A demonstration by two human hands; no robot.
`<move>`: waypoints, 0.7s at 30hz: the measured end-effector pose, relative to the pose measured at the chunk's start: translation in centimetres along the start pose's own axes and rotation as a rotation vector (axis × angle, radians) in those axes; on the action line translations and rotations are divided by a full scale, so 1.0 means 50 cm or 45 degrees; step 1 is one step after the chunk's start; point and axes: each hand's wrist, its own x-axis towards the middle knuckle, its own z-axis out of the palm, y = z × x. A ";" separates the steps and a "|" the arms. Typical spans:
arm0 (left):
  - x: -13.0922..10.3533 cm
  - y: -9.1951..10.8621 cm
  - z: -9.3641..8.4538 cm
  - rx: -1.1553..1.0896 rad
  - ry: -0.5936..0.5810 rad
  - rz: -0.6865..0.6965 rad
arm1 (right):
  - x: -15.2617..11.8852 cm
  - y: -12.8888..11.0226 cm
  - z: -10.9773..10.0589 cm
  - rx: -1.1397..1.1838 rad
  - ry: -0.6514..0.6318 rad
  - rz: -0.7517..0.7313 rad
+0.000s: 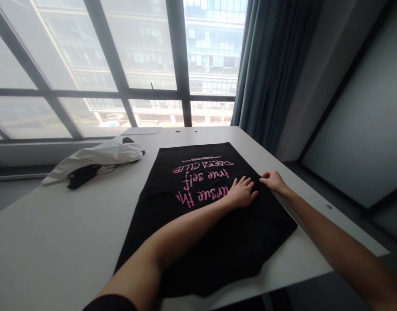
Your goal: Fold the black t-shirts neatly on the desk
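Observation:
A black T-shirt [198, 233] lies spread on a white table, its pink lettering upside down from where I look. My left hand [243, 193] rests flat on the fabric by the right end of the lettering, palm down with the fingers apart. Just to the right of it, my right hand [272, 181] pinches the shirt's right edge between thumb and fingers. Small creases show in the cloth between the two hands. The shirt's near hem lies by the front edge of the table, partly hidden behind my left arm.
A crumpled white and black cloth [97, 157] lies on the table's left side. A pale flat sheet [142, 130] is at the far edge. The white table [56, 242] stands before large windows [140, 47], with a blue-grey curtain [273, 73] at the right.

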 end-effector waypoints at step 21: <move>0.000 0.003 -0.001 0.022 0.039 -0.009 | -0.017 -0.032 -0.013 -0.329 -0.025 -0.346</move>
